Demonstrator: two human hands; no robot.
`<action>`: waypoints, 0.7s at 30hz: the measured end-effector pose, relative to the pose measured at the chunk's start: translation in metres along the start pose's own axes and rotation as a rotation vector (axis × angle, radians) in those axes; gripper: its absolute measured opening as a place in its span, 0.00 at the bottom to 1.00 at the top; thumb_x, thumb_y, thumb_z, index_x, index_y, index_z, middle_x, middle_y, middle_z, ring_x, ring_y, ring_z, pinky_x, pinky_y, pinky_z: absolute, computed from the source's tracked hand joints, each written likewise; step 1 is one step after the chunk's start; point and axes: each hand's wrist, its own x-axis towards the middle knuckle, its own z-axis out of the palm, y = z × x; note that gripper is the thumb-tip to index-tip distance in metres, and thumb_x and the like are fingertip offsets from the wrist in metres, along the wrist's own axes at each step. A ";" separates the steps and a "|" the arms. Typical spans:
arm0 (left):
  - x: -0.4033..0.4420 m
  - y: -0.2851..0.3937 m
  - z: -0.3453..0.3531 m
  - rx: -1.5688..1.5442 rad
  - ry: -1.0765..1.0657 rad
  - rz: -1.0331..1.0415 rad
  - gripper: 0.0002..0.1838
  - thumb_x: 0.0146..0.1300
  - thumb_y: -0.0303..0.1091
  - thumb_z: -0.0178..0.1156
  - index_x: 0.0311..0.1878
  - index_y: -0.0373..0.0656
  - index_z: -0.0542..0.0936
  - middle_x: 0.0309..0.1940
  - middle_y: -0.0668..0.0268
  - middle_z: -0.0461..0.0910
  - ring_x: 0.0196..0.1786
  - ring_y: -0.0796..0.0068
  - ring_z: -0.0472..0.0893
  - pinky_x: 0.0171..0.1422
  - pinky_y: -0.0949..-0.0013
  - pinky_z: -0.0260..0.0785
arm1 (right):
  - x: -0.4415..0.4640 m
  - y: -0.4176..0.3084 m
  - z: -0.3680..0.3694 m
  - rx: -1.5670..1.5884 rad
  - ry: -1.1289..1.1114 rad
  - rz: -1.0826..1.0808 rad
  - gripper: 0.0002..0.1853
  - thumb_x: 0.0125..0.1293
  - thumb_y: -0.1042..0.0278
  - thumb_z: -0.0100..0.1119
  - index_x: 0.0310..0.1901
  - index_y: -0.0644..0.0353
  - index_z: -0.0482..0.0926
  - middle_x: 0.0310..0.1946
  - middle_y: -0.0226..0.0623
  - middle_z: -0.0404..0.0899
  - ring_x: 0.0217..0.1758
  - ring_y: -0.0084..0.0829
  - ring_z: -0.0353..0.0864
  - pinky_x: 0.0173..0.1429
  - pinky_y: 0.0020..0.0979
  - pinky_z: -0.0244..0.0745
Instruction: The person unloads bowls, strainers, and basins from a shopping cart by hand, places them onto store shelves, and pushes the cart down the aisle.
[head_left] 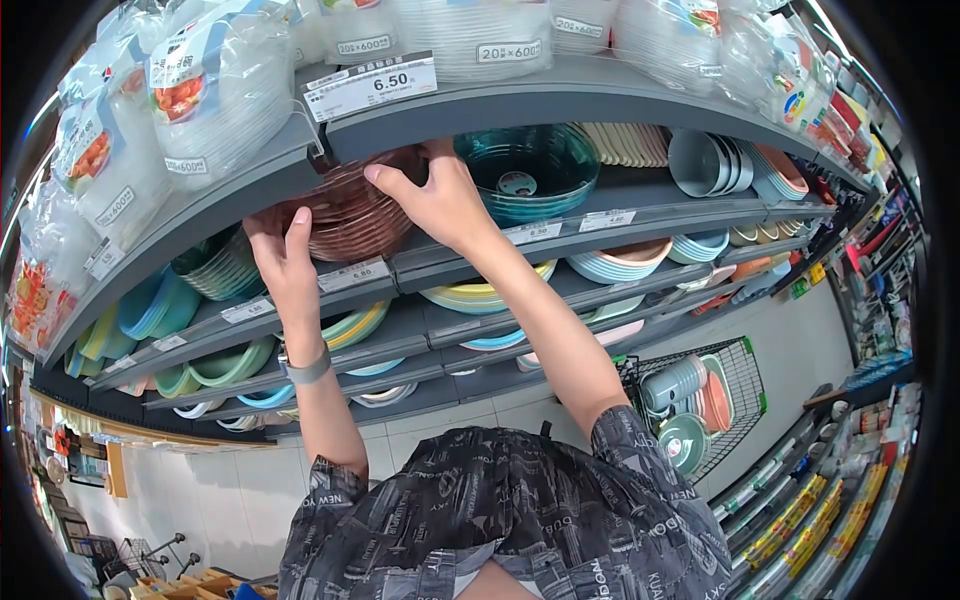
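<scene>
A stack of see-through reddish-brown plastic bowls [355, 222] stands on the shelf just below the top one. My left hand [284, 255] grips the stack's left side, thumb up along the rims and fingers partly hidden behind. On the right side, my right hand [445, 198] holds the stack's upper rim, with the thumb in front and the fingertips hidden under the shelf above. Right beside that hand sits a stack of teal clear bowls [530, 172]. Dark green clear bowls [215, 262] are stacked to the left of my left hand.
Bagged clear plastic bowls [470, 40] fill the top shelf, whose edge [560, 105] overhangs my hands. Grey cups [708, 163] stand farther right. Lower shelves carry pastel basins [620, 262]. A shopping cart [745, 390] with housewares stands on the floor at my right.
</scene>
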 end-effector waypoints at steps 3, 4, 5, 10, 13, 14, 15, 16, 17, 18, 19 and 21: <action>0.006 -0.007 -0.009 0.096 -0.029 -0.059 0.25 0.71 0.31 0.59 0.68 0.31 0.69 0.65 0.57 0.72 0.64 0.68 0.72 0.72 0.66 0.59 | 0.001 0.009 0.007 -0.090 0.052 -0.036 0.31 0.65 0.54 0.66 0.62 0.67 0.69 0.56 0.53 0.78 0.59 0.47 0.78 0.67 0.42 0.69; 0.007 -0.010 -0.012 0.175 -0.062 -0.127 0.24 0.71 0.30 0.59 0.67 0.31 0.70 0.65 0.57 0.72 0.64 0.67 0.72 0.71 0.66 0.60 | 0.001 0.011 0.008 -0.093 0.067 0.001 0.30 0.66 0.54 0.64 0.61 0.68 0.70 0.55 0.54 0.78 0.58 0.51 0.78 0.66 0.44 0.69; 0.005 -0.011 -0.012 0.174 -0.065 -0.129 0.24 0.71 0.30 0.59 0.67 0.31 0.70 0.65 0.57 0.72 0.64 0.67 0.72 0.71 0.66 0.60 | 0.000 0.013 0.009 -0.094 0.070 0.004 0.30 0.66 0.54 0.64 0.61 0.68 0.70 0.55 0.54 0.78 0.58 0.51 0.78 0.66 0.44 0.69; -0.022 0.006 -0.006 0.555 0.086 0.054 0.24 0.65 0.19 0.55 0.66 0.28 0.70 0.67 0.54 0.71 0.67 0.64 0.72 0.74 0.61 0.60 | -0.015 -0.021 -0.001 -0.213 -0.094 0.101 0.29 0.68 0.55 0.63 0.61 0.71 0.69 0.59 0.60 0.71 0.61 0.57 0.69 0.67 0.46 0.65; -0.051 0.024 0.008 0.393 0.211 0.171 0.23 0.66 0.14 0.48 0.65 0.29 0.70 0.64 0.52 0.74 0.66 0.63 0.75 0.73 0.59 0.64 | -0.043 -0.031 0.001 -0.309 0.228 -0.261 0.22 0.62 0.64 0.66 0.50 0.72 0.75 0.53 0.58 0.71 0.57 0.56 0.72 0.61 0.48 0.69; -0.060 0.030 0.013 0.353 0.213 0.181 0.20 0.67 0.14 0.47 0.63 0.29 0.70 0.63 0.52 0.75 0.63 0.63 0.77 0.71 0.61 0.67 | -0.050 -0.031 -0.005 -0.290 0.229 -0.308 0.19 0.60 0.67 0.66 0.48 0.71 0.76 0.52 0.56 0.72 0.56 0.54 0.73 0.60 0.46 0.70; -0.070 0.029 0.018 0.282 0.186 0.174 0.18 0.69 0.15 0.47 0.61 0.29 0.71 0.61 0.51 0.76 0.59 0.64 0.79 0.66 0.63 0.70 | -0.058 -0.031 -0.010 -0.267 0.255 -0.358 0.16 0.58 0.71 0.67 0.46 0.69 0.77 0.49 0.52 0.74 0.54 0.52 0.74 0.58 0.44 0.72; -0.080 0.026 0.023 0.199 0.149 0.156 0.16 0.70 0.15 0.46 0.60 0.29 0.72 0.60 0.50 0.77 0.54 0.64 0.81 0.61 0.65 0.73 | -0.065 -0.034 -0.014 -0.273 0.291 -0.388 0.11 0.57 0.73 0.66 0.40 0.68 0.78 0.44 0.48 0.76 0.49 0.49 0.76 0.54 0.43 0.74; -0.088 0.024 0.028 0.192 0.087 0.143 0.15 0.71 0.16 0.46 0.58 0.29 0.72 0.57 0.49 0.79 0.47 0.67 0.82 0.53 0.68 0.75 | -0.071 -0.032 -0.020 -0.268 0.279 -0.401 0.10 0.57 0.74 0.66 0.39 0.66 0.78 0.43 0.46 0.77 0.47 0.47 0.78 0.52 0.41 0.75; -0.098 0.028 0.036 0.118 0.045 0.084 0.12 0.71 0.17 0.47 0.55 0.29 0.73 0.52 0.50 0.81 0.42 0.71 0.80 0.49 0.70 0.74 | -0.081 -0.033 -0.027 -0.266 0.272 -0.413 0.09 0.56 0.76 0.66 0.39 0.65 0.78 0.42 0.44 0.79 0.44 0.45 0.79 0.50 0.40 0.76; -0.109 0.031 0.045 0.112 -0.024 0.024 0.10 0.72 0.18 0.48 0.53 0.30 0.75 0.49 0.52 0.82 0.40 0.73 0.79 0.46 0.71 0.73 | -0.091 -0.034 -0.036 -0.263 0.283 -0.407 0.08 0.56 0.76 0.66 0.37 0.65 0.78 0.39 0.42 0.79 0.42 0.44 0.79 0.47 0.40 0.76; -0.130 0.038 0.069 0.098 -0.142 -0.059 0.07 0.74 0.20 0.50 0.47 0.31 0.78 0.39 0.59 0.82 0.35 0.77 0.77 0.41 0.73 0.71 | -0.113 -0.042 -0.060 -0.289 0.315 -0.407 0.06 0.56 0.77 0.66 0.34 0.66 0.78 0.32 0.40 0.78 0.37 0.43 0.79 0.42 0.40 0.76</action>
